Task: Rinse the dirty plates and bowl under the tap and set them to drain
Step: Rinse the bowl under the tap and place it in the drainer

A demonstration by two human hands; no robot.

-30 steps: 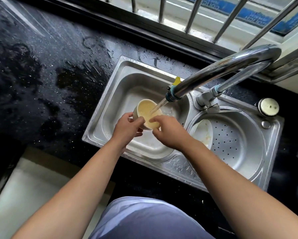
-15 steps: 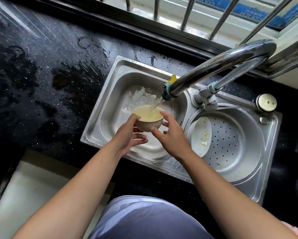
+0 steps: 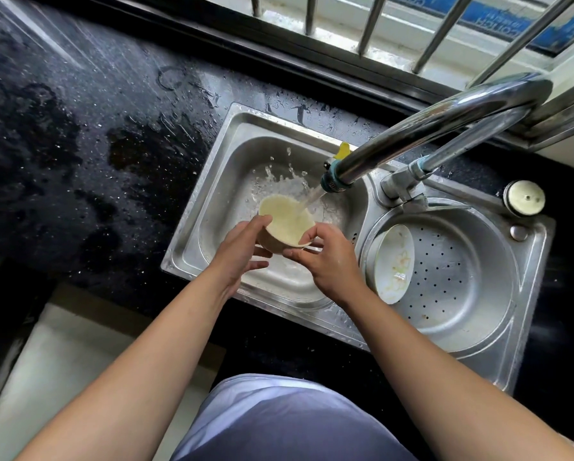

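Note:
A cream bowl (image 3: 284, 221) is held tilted away from me over the left sink basin (image 3: 226, 181). My left hand (image 3: 242, 249) grips its left side and my right hand (image 3: 329, 257) pinches its near right rim. Water runs from the chrome tap (image 3: 422, 128) into the bowl and splashes out behind it. A white plate (image 3: 393, 262) with food smears leans on edge against the left wall of the round perforated drain basin (image 3: 471, 281).
Wet black countertop (image 3: 79, 144) spreads to the left and behind the sink. Window bars (image 3: 368, 24) run along the back. A round white-capped fitting (image 3: 524, 197) sits at the sink's right rear corner. My clothed body is at the bottom edge.
The bowl has turned from level to tilted away, with water now splashing out behind it. Both hands have shifted slightly on the rim.

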